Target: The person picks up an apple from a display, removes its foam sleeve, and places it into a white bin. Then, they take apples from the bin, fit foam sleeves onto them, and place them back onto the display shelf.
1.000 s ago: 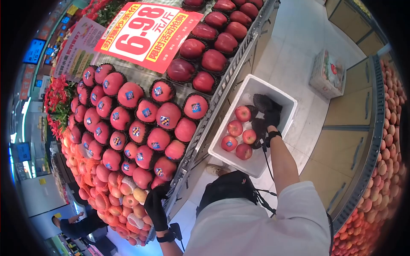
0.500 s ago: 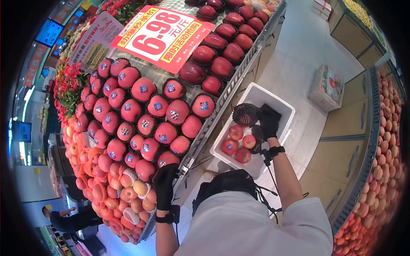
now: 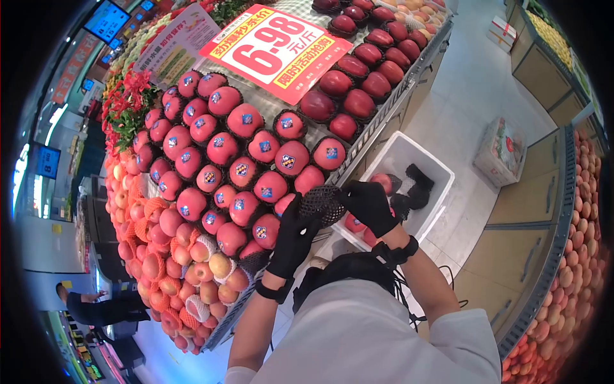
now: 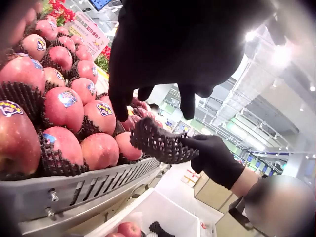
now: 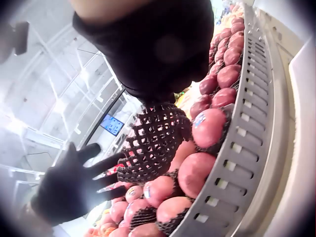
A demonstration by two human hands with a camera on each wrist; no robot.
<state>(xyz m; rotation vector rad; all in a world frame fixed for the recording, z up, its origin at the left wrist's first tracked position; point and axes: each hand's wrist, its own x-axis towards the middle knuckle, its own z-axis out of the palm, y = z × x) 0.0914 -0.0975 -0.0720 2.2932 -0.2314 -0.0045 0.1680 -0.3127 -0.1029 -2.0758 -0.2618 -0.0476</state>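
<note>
Shop aisle beside the apple display: a black mesh sleeve is held in the right hand, the left hand spread at its far end

The shop is lit by ceiling lamps, and a sloping display stand [image 3: 377, 133] is filled with rows of red apples [image 3: 293, 157], many of them stickered and seated in dark netting. A red, yellow and white price sign [image 3: 281, 51] is set above the rows, with red flowers [image 3: 131, 96] beyond their far corner. The black mesh sleeve [image 3: 322, 205] is held up at the front edge of the stand, between the two gloved hands. Its long axis is laid roughly crosswise, from one hand to the other; in the left wrist view it is slanted down toward the right hand. Which way its mouth is turned cannot be told.

By the right hand [image 3: 373, 208] the sleeve is pinched at one end, the grip closed on the mesh. The left hand [image 3: 289, 246] is open, its fingers spread and reached to the opposite edge; whether the mesh is touched by them cannot be made out.

Just below, a white box [image 3: 441, 198] is placed on the floor beside the stand, with apples and more black netting [image 3: 419, 185] held inside.
</note>
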